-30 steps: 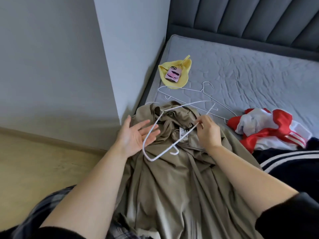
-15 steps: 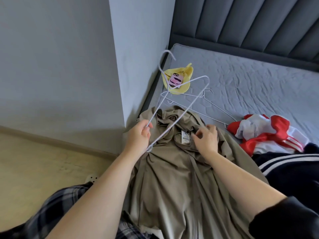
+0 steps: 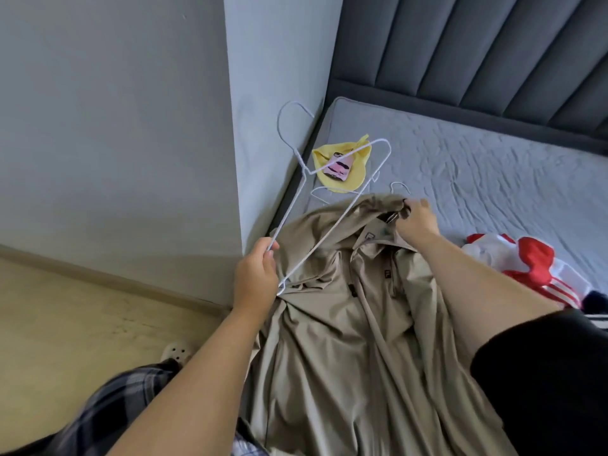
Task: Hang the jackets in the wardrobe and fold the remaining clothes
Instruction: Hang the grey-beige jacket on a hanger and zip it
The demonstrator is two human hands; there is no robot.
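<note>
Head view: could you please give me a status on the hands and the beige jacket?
Left hand grips white hanger by one corner, above beige jacket. Right hand pinches jacket collar. Hanger not yet inside. Spare hangers beyond collar, not in the way.

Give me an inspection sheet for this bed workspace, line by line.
Surface: grey mattress, quilted, wrinkled.
Job's things: beige jacket spread at the near edge; white hanger raised above it; red and white garment at right.
Clutter: yellow cloth with a pink tag; spare hangers partly hidden by the jacket.
Hands: left hand grips the hanger; right hand grips the jacket near its collar.
Cables: nothing seen.
Surroundings: grey wall, dark headboard, wooden floor.
</note>
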